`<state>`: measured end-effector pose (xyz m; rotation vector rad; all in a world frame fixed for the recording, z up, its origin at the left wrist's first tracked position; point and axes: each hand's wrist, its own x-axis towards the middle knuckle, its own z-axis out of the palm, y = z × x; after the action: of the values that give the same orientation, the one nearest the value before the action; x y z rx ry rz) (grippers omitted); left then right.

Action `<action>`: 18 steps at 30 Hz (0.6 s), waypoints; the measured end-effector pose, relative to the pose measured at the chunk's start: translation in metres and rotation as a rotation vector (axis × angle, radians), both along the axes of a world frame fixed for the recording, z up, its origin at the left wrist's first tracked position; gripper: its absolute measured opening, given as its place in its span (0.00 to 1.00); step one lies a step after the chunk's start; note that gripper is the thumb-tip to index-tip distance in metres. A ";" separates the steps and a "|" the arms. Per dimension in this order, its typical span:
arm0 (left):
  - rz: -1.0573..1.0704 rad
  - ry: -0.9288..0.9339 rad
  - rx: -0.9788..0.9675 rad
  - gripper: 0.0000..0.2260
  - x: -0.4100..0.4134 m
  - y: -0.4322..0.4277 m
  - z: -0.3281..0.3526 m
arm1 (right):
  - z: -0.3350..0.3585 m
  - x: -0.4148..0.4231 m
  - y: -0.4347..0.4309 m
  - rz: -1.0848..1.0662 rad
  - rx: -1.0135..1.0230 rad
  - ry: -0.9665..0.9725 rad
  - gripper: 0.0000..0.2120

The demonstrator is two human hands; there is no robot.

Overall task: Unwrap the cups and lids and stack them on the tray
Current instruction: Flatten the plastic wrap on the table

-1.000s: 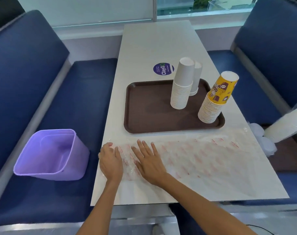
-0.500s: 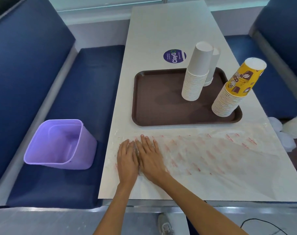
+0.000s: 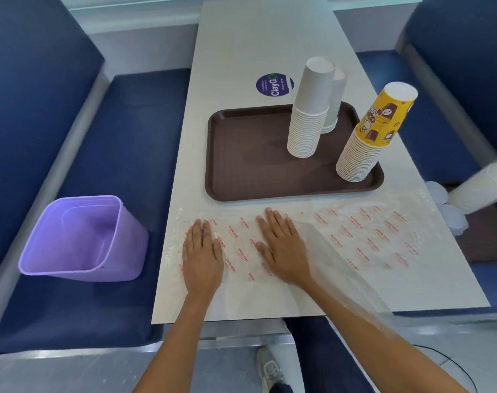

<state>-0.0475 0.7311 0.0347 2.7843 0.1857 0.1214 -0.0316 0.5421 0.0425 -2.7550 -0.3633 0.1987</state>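
A clear plastic wrapper with red print lies flat across the near part of the table. My left hand presses on its left end, fingers straight. My right hand lies flat on it a little to the right. Behind it sits a brown tray. On the tray stand a tall stack of white cups, a smaller white stack behind it, and a stack topped by a yellow printed cup at the right corner.
A purple bin sits on the blue bench at left. A wrapped white cup stack and clear lids lie on the right bench. A round purple sticker is on the table beyond the tray.
My hands were side by side on the wrapper's left end; the right hand has slid to the right along the plastic. The left hand has stayed in place.
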 end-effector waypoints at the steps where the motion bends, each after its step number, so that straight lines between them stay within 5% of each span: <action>1: -0.003 0.015 0.004 0.30 0.000 0.000 0.000 | 0.001 0.001 -0.007 -0.024 0.005 0.001 0.32; 7: 0.067 0.022 0.001 0.23 0.003 -0.014 0.006 | -0.004 -0.001 -0.020 0.034 -0.033 -0.052 0.38; 13: -0.167 -0.047 -0.377 0.20 0.000 -0.083 0.019 | -0.004 -0.001 -0.013 -0.012 0.040 -0.037 0.46; 18: -0.225 -0.025 -0.212 0.29 0.001 -0.088 0.008 | 0.004 0.001 -0.019 0.024 -0.041 -0.007 0.51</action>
<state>-0.0466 0.6432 0.0425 2.5692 -0.1152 0.0761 -0.0310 0.5232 0.0468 -2.7936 -0.3982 0.2051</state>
